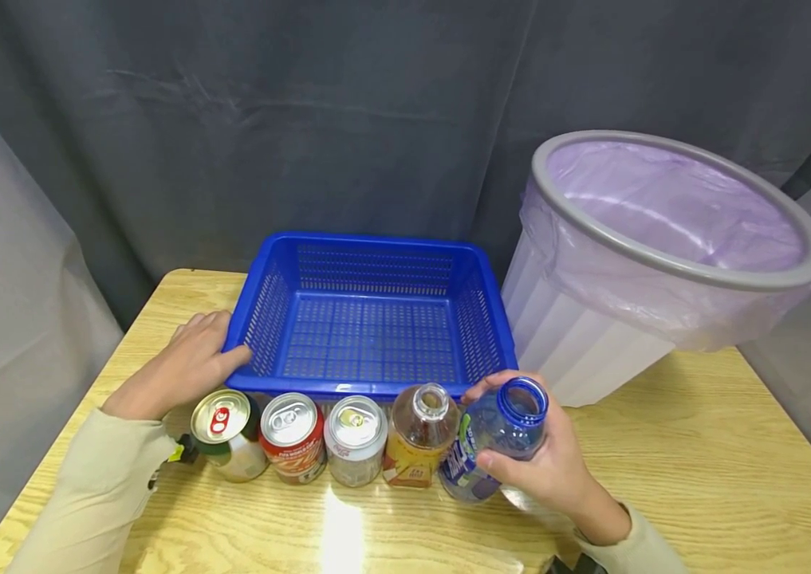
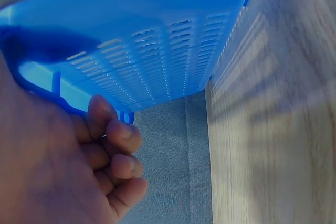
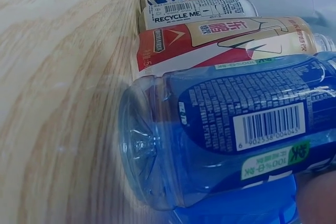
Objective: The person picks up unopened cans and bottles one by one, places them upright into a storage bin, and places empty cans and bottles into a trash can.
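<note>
In the head view my left hand [image 1: 193, 359] grips the left rim of a blue plastic basket [image 1: 369, 389], thumb over the edge and fingers outside. The left wrist view shows those fingers [image 2: 126, 169] curled by the basket's perforated side. My right hand [image 1: 549, 454] holds an uncapped blue plastic bottle [image 1: 480, 454], thumb in front and fingers behind. Left of it, in a row along the basket's front, stand an uncapped brown-tinted bottle [image 1: 412, 446] with a yellow and red label, a silver can [image 1: 355, 442], a red can [image 1: 293, 442] and a gold-topped can [image 1: 229, 438].
A tall white bin [image 1: 563, 319] with a grey rim and a purple liner [image 1: 635, 191] stands right of the basket. Dark curtain [image 1: 348, 119] hangs behind the wooden table [image 1: 663, 478].
</note>
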A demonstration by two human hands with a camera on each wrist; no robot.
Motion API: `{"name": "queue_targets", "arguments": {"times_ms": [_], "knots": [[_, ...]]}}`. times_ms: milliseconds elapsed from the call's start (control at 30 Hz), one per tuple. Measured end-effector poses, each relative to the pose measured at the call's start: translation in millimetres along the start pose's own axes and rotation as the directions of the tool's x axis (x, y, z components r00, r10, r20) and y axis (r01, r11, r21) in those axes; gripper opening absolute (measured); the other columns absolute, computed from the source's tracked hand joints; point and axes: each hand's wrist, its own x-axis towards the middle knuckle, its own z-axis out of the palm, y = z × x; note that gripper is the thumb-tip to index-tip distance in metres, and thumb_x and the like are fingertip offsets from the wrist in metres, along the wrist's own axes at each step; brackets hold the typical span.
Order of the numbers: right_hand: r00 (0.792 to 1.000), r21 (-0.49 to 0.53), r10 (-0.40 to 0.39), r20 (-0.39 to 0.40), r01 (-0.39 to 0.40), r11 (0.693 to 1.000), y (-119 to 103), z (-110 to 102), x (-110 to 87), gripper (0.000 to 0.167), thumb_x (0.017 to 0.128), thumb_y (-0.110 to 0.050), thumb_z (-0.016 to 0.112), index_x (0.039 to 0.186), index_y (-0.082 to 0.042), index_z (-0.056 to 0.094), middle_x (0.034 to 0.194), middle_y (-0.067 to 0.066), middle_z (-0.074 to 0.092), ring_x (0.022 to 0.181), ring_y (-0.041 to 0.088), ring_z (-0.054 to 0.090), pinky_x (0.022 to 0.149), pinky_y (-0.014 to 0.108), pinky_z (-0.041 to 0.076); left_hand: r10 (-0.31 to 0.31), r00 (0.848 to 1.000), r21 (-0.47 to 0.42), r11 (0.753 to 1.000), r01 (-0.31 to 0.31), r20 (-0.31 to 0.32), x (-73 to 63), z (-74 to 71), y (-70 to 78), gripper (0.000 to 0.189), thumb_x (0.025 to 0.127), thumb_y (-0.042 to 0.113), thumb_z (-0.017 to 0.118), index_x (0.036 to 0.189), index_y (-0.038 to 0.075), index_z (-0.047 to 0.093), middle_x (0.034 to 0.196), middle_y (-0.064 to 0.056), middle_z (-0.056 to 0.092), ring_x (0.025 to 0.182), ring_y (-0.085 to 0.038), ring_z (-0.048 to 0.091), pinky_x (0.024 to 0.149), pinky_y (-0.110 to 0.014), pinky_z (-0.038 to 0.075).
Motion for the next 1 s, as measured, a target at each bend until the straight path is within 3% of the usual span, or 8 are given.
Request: {"name": "queue_targets", "arguments": {"times_ms": [267, 733, 1000], "knots": [[1.000, -0.024, 0.007, -0.005, -0.007, 1.000, -2, -2, -0.1, 0.068, 0.067, 0.016, 0.076, 0.127, 0.020, 0.045, 0.125, 0.011, 0.067, 0.120, 0.019, 0.067, 0.104, 0.030, 0.055, -0.005, 1.000, 0.015, 1.000, 0.005, -0.011, 0.3, 0.1, 0.0, 0.047, 0.099, 0.031, 0.052, 0.131, -0.004, 0.055, 0.125, -0.021, 0.065, 0.121, -0.041, 0.050, 0.100, -0.059, 0.034], [0.999, -0.077, 0.037, -0.015, -0.038, 0.996, -6, -6, -0.7, 0.070, 0.062, 0.018, 0.074, 0.128, 0.018, 0.048, 0.123, 0.009, 0.069, 0.117, 0.017, 0.069, 0.100, 0.028, 0.056, 0.003, 1.000, -0.009, 1.000, -0.003, -0.001, -1.1, 1.0, -0.5, 0.054, 0.100, 0.032, 0.052, 0.142, -0.003, 0.050, 0.135, -0.020, 0.062, 0.125, -0.041, 0.049, 0.105, -0.061, 0.031], [1.000, -0.068, -0.006, -0.016, 0.005, 0.998, -8, -10, 2.3, 0.069, 0.062, 0.018, 0.075, 0.126, 0.021, 0.048, 0.122, 0.011, 0.070, 0.116, 0.019, 0.070, 0.100, 0.029, 0.056, -0.004, 1.000, 0.002, 1.000, 0.004, 0.001, -0.2, 1.4, -0.5, 0.053, 0.100, 0.032, 0.051, 0.139, -0.003, 0.050, 0.131, -0.020, 0.063, 0.121, -0.039, 0.049, 0.104, -0.061, 0.033]]}}
